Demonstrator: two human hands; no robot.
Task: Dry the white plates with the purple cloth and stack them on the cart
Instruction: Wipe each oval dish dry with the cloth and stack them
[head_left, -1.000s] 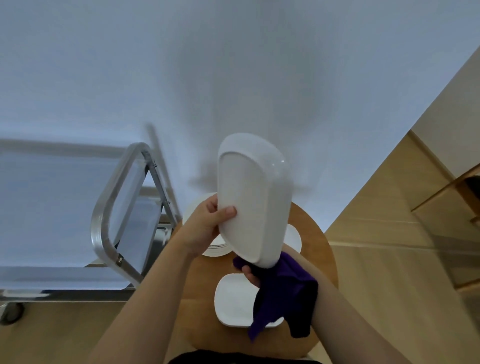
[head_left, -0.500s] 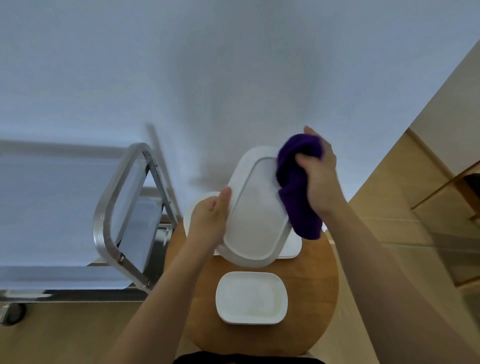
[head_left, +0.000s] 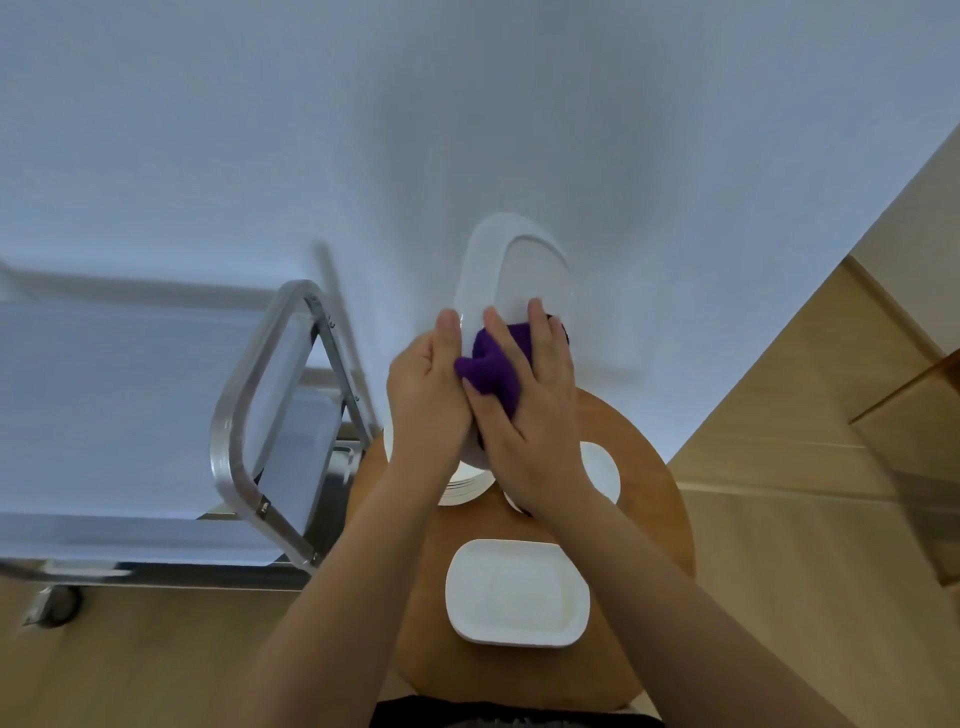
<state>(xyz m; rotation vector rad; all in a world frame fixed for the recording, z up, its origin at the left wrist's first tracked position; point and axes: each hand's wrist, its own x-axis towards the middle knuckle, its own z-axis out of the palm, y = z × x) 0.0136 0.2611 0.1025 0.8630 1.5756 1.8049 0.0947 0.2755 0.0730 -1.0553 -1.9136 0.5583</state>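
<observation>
A white rectangular plate (head_left: 511, 270) is held up on edge above the round wooden table (head_left: 654, 499). My left hand (head_left: 426, 395) grips its left rim, thumb up along the edge. My right hand (head_left: 524, 410) lies with spread fingers over the purple cloth (head_left: 493, 364), pressing it against the plate's lower face. Another white rectangular plate (head_left: 517, 592) lies flat on the table near me. A stack of round white plates (head_left: 460, 491) and one more white plate (head_left: 602, 470) sit partly hidden behind my hands.
The steel cart (head_left: 156, 415) stands to the left of the table, its curved handle (head_left: 244, 405) nearest to me and a wheel (head_left: 54, 608) at the bottom left. A white wall rises behind. Wooden furniture (head_left: 904, 415) is at the right.
My right hand has brought the cloth down from the plate's upper right edge to its lower middle, close beside my left hand. The plate now stands more upright and higher.
</observation>
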